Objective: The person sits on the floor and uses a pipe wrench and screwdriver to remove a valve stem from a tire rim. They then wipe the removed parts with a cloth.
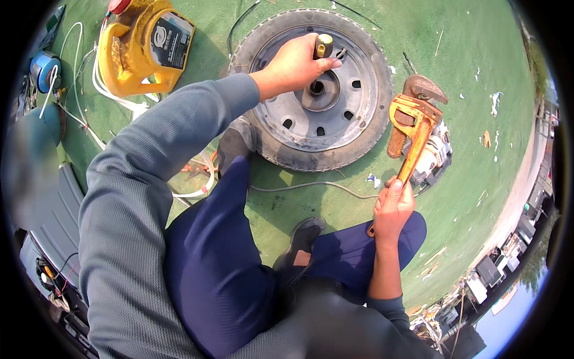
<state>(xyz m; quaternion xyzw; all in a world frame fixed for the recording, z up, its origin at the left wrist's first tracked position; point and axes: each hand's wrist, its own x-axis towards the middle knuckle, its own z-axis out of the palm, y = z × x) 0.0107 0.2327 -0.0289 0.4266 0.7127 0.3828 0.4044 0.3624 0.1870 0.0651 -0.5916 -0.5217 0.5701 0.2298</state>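
To your left, the jug (124, 63) stands apart from the wheel (320, 116), perhaps to leave you elbow room; it's smudged yellow plastic, boxy, with a moulded grip. Your left shoe (235, 145) appears to touch the tyre (272, 145), which may help steady it. The wheel lies flat before you on green ground, likely for stability: dull, scuffed grey metal, at least 4 slots round the hub, ringed in dusty rubber. Over it, your left hand (297, 64) is wrapped round a black-and-yellow handle (323, 45), apparently to keep it upright; its lower end is hidden. Your right hand (394, 204) grips the wrench (418, 136) low, seemingly leaving its weight at the far end: chipped orange paint, rusty brown head.
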